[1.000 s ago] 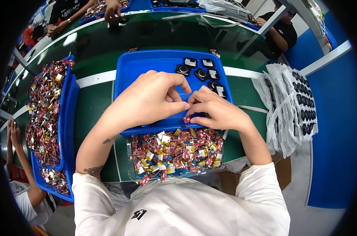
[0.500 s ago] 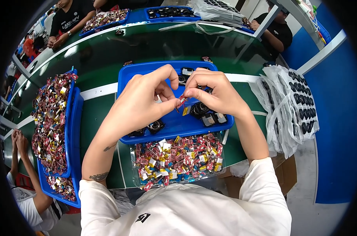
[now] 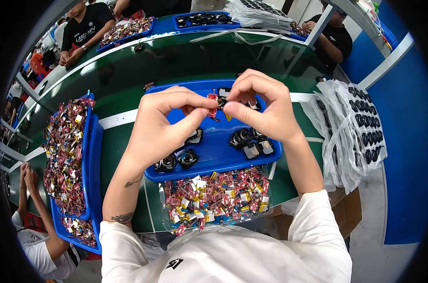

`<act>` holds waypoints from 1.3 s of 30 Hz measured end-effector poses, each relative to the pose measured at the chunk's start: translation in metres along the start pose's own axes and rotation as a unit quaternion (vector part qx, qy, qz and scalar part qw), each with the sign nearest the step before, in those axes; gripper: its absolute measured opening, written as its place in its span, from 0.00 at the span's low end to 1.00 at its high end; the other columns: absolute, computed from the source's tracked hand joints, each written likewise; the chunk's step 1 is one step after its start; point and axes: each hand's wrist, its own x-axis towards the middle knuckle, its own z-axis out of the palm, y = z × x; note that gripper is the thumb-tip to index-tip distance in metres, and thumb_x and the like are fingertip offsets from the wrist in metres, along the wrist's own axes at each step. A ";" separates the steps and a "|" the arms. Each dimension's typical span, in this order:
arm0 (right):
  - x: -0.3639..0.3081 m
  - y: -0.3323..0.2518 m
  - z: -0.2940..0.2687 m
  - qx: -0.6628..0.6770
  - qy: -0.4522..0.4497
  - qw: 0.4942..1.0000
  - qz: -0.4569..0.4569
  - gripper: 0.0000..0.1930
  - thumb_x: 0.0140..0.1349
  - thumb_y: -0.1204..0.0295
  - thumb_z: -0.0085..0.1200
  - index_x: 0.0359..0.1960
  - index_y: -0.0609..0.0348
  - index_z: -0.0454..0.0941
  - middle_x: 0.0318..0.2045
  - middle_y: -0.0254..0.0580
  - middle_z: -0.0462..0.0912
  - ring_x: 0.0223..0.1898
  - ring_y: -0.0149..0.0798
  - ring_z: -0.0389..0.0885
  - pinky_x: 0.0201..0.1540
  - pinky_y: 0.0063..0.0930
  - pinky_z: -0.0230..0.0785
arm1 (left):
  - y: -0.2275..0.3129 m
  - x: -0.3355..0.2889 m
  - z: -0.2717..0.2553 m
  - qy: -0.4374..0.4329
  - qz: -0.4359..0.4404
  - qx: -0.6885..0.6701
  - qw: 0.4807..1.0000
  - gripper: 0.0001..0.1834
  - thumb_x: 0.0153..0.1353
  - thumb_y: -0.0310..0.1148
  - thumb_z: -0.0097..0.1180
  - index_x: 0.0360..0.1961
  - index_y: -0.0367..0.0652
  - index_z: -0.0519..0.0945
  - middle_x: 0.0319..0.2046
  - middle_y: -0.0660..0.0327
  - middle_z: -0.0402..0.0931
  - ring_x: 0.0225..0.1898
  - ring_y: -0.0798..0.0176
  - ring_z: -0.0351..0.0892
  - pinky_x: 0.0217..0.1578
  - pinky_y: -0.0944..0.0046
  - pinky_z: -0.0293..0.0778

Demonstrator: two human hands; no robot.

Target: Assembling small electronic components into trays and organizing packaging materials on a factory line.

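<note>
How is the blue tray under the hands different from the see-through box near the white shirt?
The blue tray is solid blue; the box is clear. The blue tray looks bigger than the box. The blue tray has black pieces with bare space between some, while the box is heaped with red, white and yellow bits. Both hold small things.

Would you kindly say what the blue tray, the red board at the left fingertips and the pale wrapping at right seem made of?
Blue tray: probably smooth moulded plastic, given its even colour and rounded corners. Red board: likely circuit-board laminate, from its flat red face; finish unclear. Pale wrapping: apparently thin, glossy plastic film, creased and translucent.
</note>
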 end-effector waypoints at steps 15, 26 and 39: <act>-0.005 -0.007 0.012 0.057 0.008 0.996 0.068 0.05 0.49 0.77 0.59 0.28 0.64 0.79 0.22 0.36 0.79 0.25 0.26 0.77 0.31 0.19 0.68 | -0.004 0.001 0.004 0.016 0.013 0.083 0.996 0.06 0.48 0.20 0.59 0.29 0.34 0.78 0.30 0.62 0.77 0.33 0.71 0.75 0.37 0.72 0.69; -0.005 0.002 0.008 0.051 0.019 0.998 -0.009 0.04 0.51 0.79 0.58 0.30 0.62 0.82 0.28 0.37 0.79 0.27 0.26 0.76 0.31 0.17 0.68 | -0.003 0.002 0.003 -0.036 -0.161 -0.100 0.981 0.05 0.55 0.27 0.60 0.30 0.35 0.79 0.27 0.65 0.77 0.30 0.76 0.73 0.32 0.76 0.68; -0.004 -0.004 0.001 0.259 -0.019 0.954 0.150 0.04 0.52 0.79 0.59 0.30 0.65 0.80 0.26 0.36 0.80 0.30 0.26 0.79 0.39 0.19 0.73 | -0.008 0.000 0.008 -0.007 -0.131 -0.106 0.986 0.08 0.55 0.30 0.61 0.31 0.33 0.81 0.25 0.64 0.78 0.27 0.77 0.72 0.28 0.76 0.68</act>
